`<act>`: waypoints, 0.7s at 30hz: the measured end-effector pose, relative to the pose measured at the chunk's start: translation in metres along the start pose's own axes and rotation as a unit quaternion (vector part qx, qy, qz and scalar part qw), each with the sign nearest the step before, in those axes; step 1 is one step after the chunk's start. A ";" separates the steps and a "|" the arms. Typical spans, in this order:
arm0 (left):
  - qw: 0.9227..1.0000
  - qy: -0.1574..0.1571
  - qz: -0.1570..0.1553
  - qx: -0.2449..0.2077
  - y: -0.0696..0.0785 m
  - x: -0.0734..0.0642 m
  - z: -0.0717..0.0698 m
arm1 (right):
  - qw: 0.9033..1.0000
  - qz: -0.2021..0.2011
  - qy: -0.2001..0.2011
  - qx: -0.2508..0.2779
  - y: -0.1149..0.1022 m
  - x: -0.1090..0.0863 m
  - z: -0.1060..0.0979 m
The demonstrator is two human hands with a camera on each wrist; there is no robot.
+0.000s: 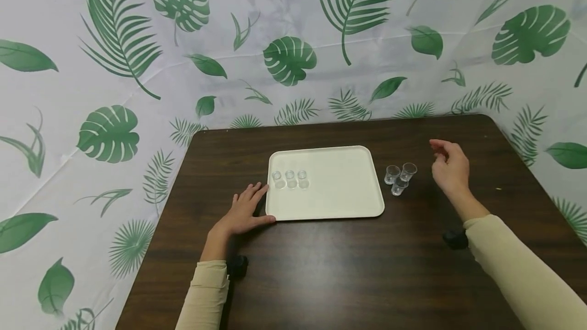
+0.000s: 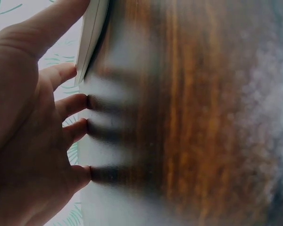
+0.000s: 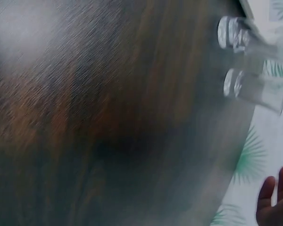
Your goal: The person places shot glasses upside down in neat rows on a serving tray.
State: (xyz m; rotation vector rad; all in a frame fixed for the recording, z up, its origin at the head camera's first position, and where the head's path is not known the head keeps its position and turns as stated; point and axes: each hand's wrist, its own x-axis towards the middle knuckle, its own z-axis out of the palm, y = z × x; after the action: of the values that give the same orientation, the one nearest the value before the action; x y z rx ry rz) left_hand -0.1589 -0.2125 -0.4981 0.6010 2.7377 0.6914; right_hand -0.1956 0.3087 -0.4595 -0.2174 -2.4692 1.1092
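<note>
**Three small clear cups beside the tray, right hand hovering near them**

Just right of the white tray (image 1: 341, 202), on the dark wooden table (image 1: 348, 269), stand three small clear plastic cups (image 1: 400, 178), clustered so closely that they look to be touching. They look very light, thin-walled and rigid, and the smooth sides are probably slippery, so a gentle pinch across the rim or around the wall with thumb and two fingers seems the safest hold; a hard squeeze could crack one or make it pop out, and a careless brush would likely topple its neighbours. In the right wrist view the cups (image 3: 247, 59) show only as blurred shapes.

The right hand (image 1: 450, 167) hangs above the table just right of the cluster, fingers loosely curled and holding nothing, apart from the cups.

On the tray's left part three more clear cups (image 1: 290, 179) stand in a row. The left hand (image 1: 245, 210) lies flat on the table at the tray's near left corner, fingers straight and spread, thumb along the tray's near edge (image 2: 92, 35). A leaf-print cloth (image 1: 114, 65) hangs behind and around the table.
</note>
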 end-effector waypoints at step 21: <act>1.000 0.002 0.002 -0.006 0.001 -0.001 -0.002 | 0.965 0.006 -0.261 -0.018 0.034 -0.011 0.006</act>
State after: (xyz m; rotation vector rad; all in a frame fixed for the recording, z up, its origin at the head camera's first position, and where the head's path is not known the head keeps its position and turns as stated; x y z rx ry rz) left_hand -0.1579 -0.2125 -0.4958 0.6022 2.7361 0.7097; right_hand -0.1892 0.3239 -0.4924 0.0632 -2.9492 1.2525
